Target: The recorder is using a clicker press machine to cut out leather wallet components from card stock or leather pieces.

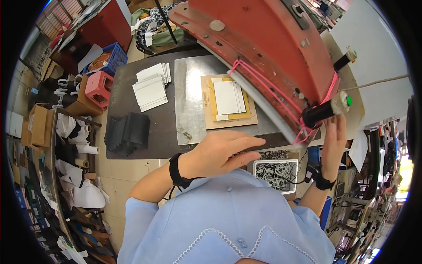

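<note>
My left hand (222,152) hovers over the table's near edge with its fingers stretched out and nothing in them. Close by lies a wooden board (210,123) with a yellow layer (213,97) and white rectangular sheets (230,97) on top. It rests on a shiny metal plate (188,79). At the right, my right hand (335,138) is raised with fingers extended, just below a black handle (317,114) with a green button (349,100); whether the fingertips touch it I cannot tell. The handle sits on a red machine arm (263,39), wound with pink cord (268,86).
On the dark table (127,86) lie white card pieces (150,92) and black sheets (127,134). Below its front edge stands a white bin (288,190) of small metal parts. A red stool (97,90), blue crate (115,57) and crowded shelf (55,167) are at left.
</note>
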